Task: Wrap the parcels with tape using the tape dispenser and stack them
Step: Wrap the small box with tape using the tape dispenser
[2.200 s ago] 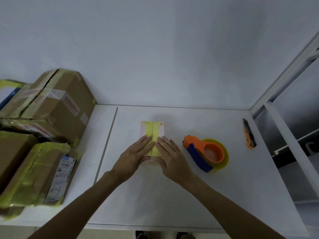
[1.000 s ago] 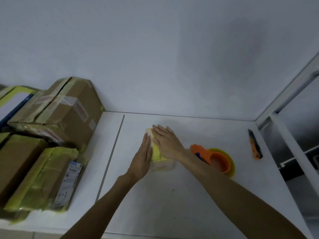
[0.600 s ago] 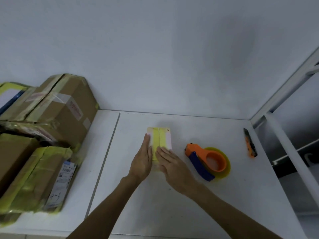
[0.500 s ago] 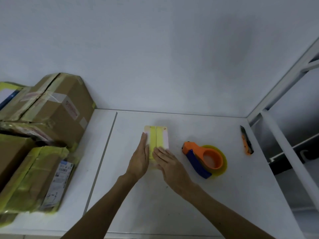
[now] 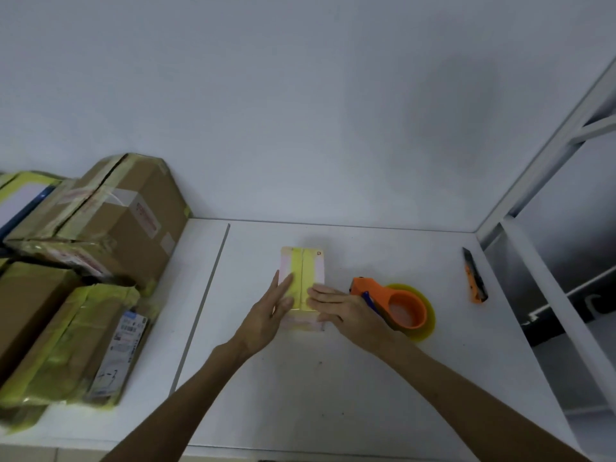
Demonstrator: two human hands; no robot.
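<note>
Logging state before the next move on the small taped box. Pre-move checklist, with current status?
1. The yellow tape lies flat along the top of the small pale pink box: ok.
2. The left hand and right hand press the box with straight fingers: ok.
3. The orange tape dispenser with yellow roll sits free beside the right hand: ok.
4. Tape on the box's underside: cannot tell.
5. The orange-and-black utility knife lies apart from both hands: ok.
6. Space on the taped brown cardboard parcels at left: cannot tell.
</note>
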